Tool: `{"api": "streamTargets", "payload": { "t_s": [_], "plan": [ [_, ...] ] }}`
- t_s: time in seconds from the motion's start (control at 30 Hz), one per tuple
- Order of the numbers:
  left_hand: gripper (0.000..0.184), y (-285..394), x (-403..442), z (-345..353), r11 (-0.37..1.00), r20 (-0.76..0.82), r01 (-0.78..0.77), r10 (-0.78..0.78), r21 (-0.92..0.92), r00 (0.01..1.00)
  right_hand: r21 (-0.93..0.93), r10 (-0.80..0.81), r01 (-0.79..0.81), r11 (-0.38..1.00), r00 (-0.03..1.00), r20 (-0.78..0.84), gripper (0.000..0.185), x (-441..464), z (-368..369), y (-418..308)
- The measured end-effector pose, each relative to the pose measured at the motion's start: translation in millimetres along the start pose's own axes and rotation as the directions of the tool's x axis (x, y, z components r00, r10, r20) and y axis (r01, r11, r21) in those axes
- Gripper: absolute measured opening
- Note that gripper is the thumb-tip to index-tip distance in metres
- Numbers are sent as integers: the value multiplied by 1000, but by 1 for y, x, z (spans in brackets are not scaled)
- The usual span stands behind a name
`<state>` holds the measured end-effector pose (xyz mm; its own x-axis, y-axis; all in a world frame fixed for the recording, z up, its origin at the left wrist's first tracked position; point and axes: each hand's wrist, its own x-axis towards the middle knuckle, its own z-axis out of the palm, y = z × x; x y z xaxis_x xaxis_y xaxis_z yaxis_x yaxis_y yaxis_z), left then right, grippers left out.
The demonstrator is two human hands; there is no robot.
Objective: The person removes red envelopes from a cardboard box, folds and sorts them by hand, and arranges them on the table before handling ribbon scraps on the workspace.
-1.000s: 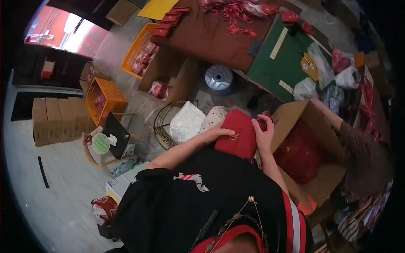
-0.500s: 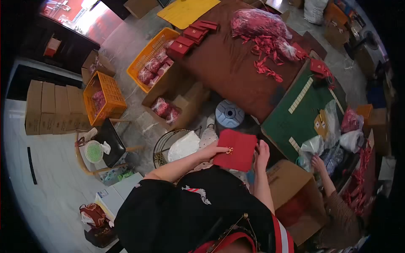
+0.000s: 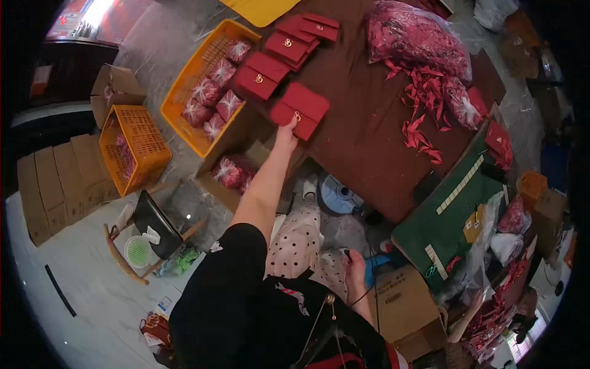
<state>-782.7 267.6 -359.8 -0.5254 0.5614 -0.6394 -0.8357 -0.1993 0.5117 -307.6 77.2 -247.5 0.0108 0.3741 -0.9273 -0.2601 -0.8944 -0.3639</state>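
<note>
My left hand [image 3: 287, 133] is stretched out over the brown-covered table and grips the lower edge of a red flap pouch [image 3: 306, 103] with a gold emblem. Just beyond it lie several similar red pouches [image 3: 261, 75] in overlapping stacks along the table's edge. Down beside my lap, my right hand [image 3: 356, 270] is curled around or against a small dark thing that I cannot make out. A dark cable and a blue object [image 3: 376, 264] are close to that hand.
An orange crate [image 3: 174, 104] with bagged red bundles stands left of the table. A large bag of red ribbons [image 3: 418, 38] lies at the back. On the right are a green board [image 3: 458, 212], a cardboard box [image 3: 402, 301] and a co-worker's hand [image 3: 480, 300] at clear plastic.
The red pouch has gone from in front of my body to the table beside the stacks, in my left hand. My right hand has let go of it and dropped lower. The view has shifted.
</note>
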Motion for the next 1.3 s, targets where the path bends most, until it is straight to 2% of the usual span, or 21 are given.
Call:
{"api": "streamTargets", "payload": {
  "t_s": [0.07, 0.1, 0.13, 0.17, 0.2, 0.3, 0.37, 0.4, 0.47, 0.5, 0.6, 0.73, 0.77, 0.9, 1.03, 1.1, 1.13, 1.17, 1.23, 1.27, 1.3],
  "plan": [
    [46, 1, 26, -2, 999, -62, 35, -38, -35, 997, -100, 101, -102, 990, 995, -8, 22, 0, 6, -9],
    [45, 1, 35, -4, 1000, -54, 15, -15, -18, 998, -64, 56, -64, 996, 991, -122, 23, -2, 12, -7],
    [45, 0, 40, -7, 1000, -45, -5, 5, 2, 999, -45, 50, -54, 998, 994, -95, 23, -2, 13, -12],
    [44, 4, 32, 6, 999, -162, -7, 13, 37, 987, -24, 44, -45, 999, 997, -68, 23, -3, 14, -16],
    [44, 6, 32, 7, 999, -167, 5, 3, 44, 986, -37, -7, 6, 999, 999, -48, 22, -23, 42, -33],
    [43, 14, 38, 2, 998, -181, 14, -2, 65, 983, -181, 64, -103, 978, 975, -212, 31, -16, 56, -42],
    [39, 23, 37, 6, 988, -246, 69, -33, 139, 969, -132, 30, -57, 990, 980, -196, 28, -12, 58, -35],
    [36, 25, 36, 8, 978, -293, 66, -6, 196, 956, -98, 23, -35, 995, 993, -117, 30, -14, 60, -35],
    [36, 29, 34, 12, 976, -347, 62, 15, 209, 938, -127, 82, -95, 987, 991, -104, 31, -16, 64, -37],
    [36, 32, 36, 16, 967, -418, 90, 19, 239, 908, -48, 79, -87, 995, 986, -145, 31, -17, 68, -34],
    [36, 33, 46, 17, 971, -429, 70, 35, 226, 903, -97, 68, -90, 991, 975, -210, 23, -20, 73, -36],
    [34, 26, 78, -2, 984, -470, 57, 29, 168, 882, -121, 37, -60, 991, 982, -185, 21, -20, 63, -38],
    [35, 35, 61, 28, 978, -579, 107, 17, 180, 815, -79, 40, -55, 995, 984, -176, 21, -21, 59, -39],
    [36, 36, 52, 35, 981, -565, 42, 73, 188, 822, -131, 3, -28, 991, 982, -188, 22, -23, 44, -33],
    [33, 31, 32, 41, 972, -439, -63, 159, 225, 885, -59, 40, -47, 997, 992, -119, 23, -9, 1, -3],
    [31, 30, 13, 47, 924, -576, -8, 246, 383, 779, -53, 12, -20, 998, 989, -145, 24, -10, -9, 4],
    [31, 25, 15, 31, 881, -494, -74, 330, 467, 804, -55, -15, 6, 998, 985, -172, 24, -16, -7, 2],
    [31, 15, 13, 15, 876, -483, -80, 336, 475, 809, -115, -67, 58, 992, 995, -74, 24, -24, -11, -5],
    [26, 1, -30, 8, 812, -439, -6, 321, 584, 839, -24, -27, 25, 999, 997, -77, 24, -24, -30, 3],
    [27, -13, -52, -1, 742, -298, -89, 372, 664, 879, -57, -59, 55, 997, 996, -62, 25, -27, -42, 7],
    [26, -33, -69, -22, 702, -261, -93, 380, 706, 887, -58, -57, 56, 997, 998, -18, 26, -38, -47, 4]
  ]
}}
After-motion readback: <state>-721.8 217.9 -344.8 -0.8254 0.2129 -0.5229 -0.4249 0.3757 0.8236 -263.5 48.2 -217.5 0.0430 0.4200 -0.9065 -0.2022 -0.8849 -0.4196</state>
